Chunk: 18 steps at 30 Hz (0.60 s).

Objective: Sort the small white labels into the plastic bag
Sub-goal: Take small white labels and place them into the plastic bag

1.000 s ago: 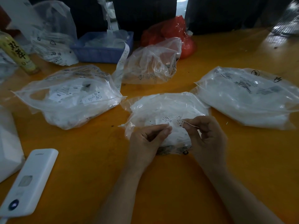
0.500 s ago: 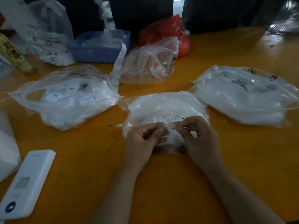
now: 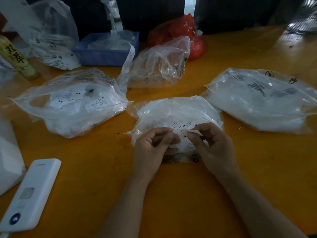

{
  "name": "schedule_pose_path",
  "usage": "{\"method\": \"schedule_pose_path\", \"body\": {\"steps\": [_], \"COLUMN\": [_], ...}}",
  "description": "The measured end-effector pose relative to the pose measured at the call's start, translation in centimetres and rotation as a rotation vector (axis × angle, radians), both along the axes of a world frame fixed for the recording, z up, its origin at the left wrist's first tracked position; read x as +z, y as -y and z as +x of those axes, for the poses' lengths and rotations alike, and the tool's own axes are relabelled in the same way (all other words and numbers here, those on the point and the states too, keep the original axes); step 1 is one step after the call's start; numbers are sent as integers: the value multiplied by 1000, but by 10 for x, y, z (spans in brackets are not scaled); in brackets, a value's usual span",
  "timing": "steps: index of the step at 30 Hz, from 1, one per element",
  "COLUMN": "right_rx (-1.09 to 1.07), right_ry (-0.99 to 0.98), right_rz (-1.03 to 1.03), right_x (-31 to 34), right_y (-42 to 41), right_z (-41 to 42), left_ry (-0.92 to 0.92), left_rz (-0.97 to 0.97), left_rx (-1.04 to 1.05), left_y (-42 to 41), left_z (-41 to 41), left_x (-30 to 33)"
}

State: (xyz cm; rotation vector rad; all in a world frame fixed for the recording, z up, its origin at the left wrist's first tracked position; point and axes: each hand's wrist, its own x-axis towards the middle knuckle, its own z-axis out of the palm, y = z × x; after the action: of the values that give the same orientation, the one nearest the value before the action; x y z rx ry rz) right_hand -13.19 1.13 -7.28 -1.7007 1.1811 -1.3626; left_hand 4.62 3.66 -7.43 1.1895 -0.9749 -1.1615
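Centrally, middle plastic bag (image 3: 176, 115) on orange table (image 3: 96, 169), taken as landmark; left hand (image 3: 152, 148) at its near left edge, fingers curled, apparently pinching bag film or a label, hard to tell which; right hand (image 3: 212, 148) at its near right edge, thumb and forefinger pinching small white label (image 3: 184, 133) marked M; label between the two hands, touching the bag's top, long axis roughly left-right; right hand nearer; XXL bag (image 3: 68, 103) well left, full bag (image 3: 262, 100) right
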Motion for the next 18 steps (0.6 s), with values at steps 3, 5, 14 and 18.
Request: {"method": "schedule_pose_path", "body": {"steps": [3, 5, 14, 18], "right_rx": [4, -2, -96, 2], "right_ry": [-22, -55, -140, -233], "right_rz": [25, 42, -89, -159], "right_x": [0, -3, -4, -3], "right_y": [1, 2, 0, 0], "right_z": [0, 0, 3, 4], "left_ry": [30, 66, 179, 186], "left_rz": [-4, -12, -14, -13], "left_rx": [-2, -16, 31, 23], "left_y": [-1, -2, 1, 0], "left_z": [-1, -1, 1, 2], "left_x": [2, 3, -4, -3]}}
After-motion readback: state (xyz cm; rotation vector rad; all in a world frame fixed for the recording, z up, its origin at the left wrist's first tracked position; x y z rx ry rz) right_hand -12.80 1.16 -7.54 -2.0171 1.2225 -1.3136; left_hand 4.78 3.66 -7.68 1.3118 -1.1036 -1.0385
